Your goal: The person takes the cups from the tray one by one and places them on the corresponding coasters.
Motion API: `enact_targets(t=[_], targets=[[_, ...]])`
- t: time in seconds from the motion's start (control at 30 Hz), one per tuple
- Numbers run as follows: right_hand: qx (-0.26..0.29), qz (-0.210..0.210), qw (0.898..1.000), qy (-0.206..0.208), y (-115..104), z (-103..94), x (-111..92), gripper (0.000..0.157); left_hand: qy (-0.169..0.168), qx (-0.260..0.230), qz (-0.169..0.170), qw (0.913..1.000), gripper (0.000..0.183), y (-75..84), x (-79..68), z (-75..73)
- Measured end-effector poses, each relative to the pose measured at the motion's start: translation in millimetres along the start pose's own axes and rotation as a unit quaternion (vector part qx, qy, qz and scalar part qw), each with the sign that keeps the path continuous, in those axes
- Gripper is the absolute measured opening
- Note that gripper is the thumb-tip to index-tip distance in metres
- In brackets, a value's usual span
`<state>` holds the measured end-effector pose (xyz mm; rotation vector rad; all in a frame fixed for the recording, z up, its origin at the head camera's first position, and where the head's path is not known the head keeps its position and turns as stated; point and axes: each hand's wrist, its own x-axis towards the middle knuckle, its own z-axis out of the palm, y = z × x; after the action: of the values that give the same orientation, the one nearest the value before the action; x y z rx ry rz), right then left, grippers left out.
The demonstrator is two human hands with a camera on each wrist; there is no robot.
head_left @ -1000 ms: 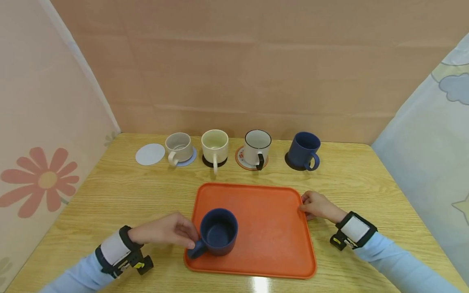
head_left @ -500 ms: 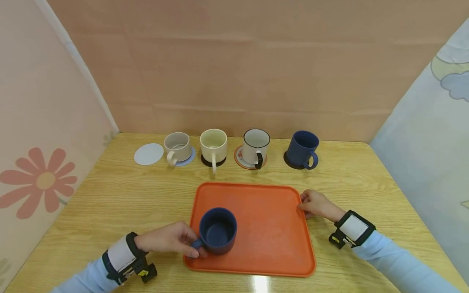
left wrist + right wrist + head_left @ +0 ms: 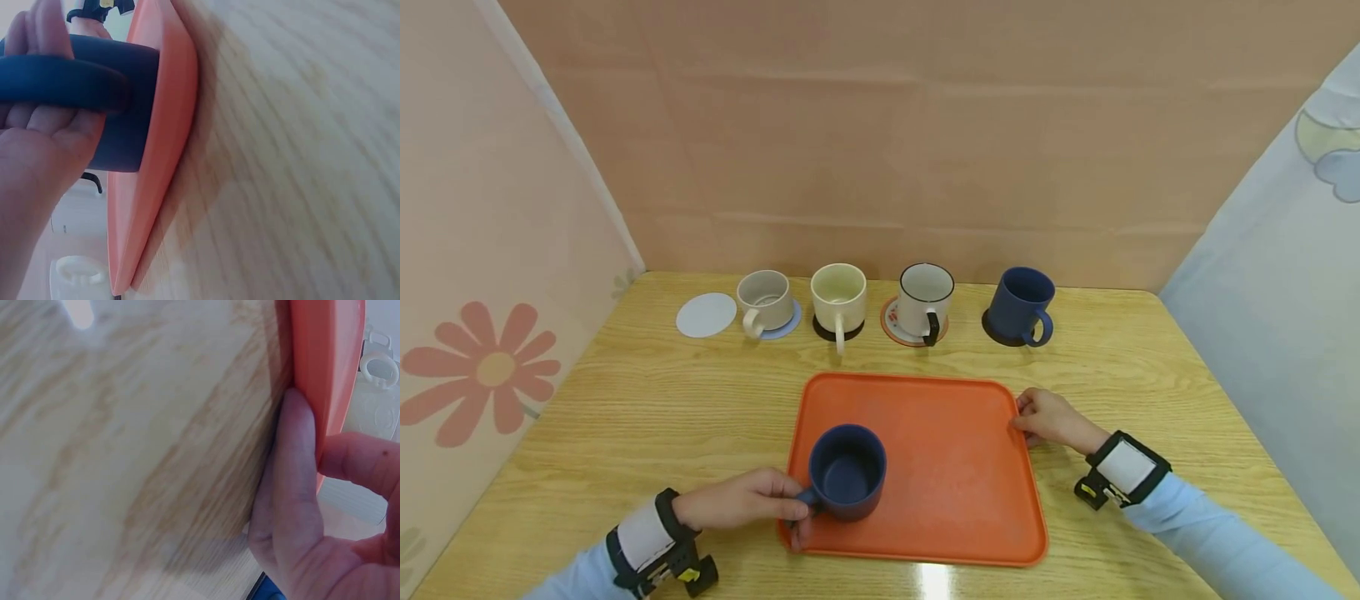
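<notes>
A wide dark blue mug (image 3: 847, 473) stands upright on the left part of an orange tray (image 3: 951, 467). My left hand (image 3: 752, 502) grips its handle, which points to the left. In the left wrist view, fingers (image 3: 53, 28) of that hand run through the handle loop (image 3: 62, 81). At the tray's right side, my right hand (image 3: 1056, 418) pinches the rim. Up close in the right wrist view, its fingers (image 3: 297, 469) lie along the tray's outer wall (image 3: 325, 356), with another digit touching the rim nearby.
Along the back of the wooden table (image 3: 647, 417) stand a grey cup (image 3: 766, 302), a cream mug (image 3: 838, 298), a white mug (image 3: 927, 302) with a black handle and a tall blue mug (image 3: 1021, 306), each on a coaster. A white coaster (image 3: 706, 315) lies at far left.
My left hand has moved from above the mug's handle to around it, with fingers going lower and through. The mug, tray and right hand hold their places.
</notes>
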<state>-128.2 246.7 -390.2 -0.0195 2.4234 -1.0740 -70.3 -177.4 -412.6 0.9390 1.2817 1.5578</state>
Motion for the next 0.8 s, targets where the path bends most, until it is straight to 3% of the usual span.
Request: enact_targets(t=[0.1,0.37,0.8], targets=[[0.000,0.001,1.000,0.000,-0.6,-0.2,-0.3,0.024,0.010,0.016,-0.004,0.9998,0.032,-0.1,-1.3,1.8],[-0.007,0.001,1.000,-0.002,-0.4,-0.7,-0.5,0.026,0.069,0.098,0.022,0.9926,0.032,0.5,-2.4,4.0],[-0.003,-0.003,1.000,-0.005,0.1,-1.5,-0.6,0.026,0.107,0.072,0.021,0.9914,0.034,1.4,-3.1,2.6]])
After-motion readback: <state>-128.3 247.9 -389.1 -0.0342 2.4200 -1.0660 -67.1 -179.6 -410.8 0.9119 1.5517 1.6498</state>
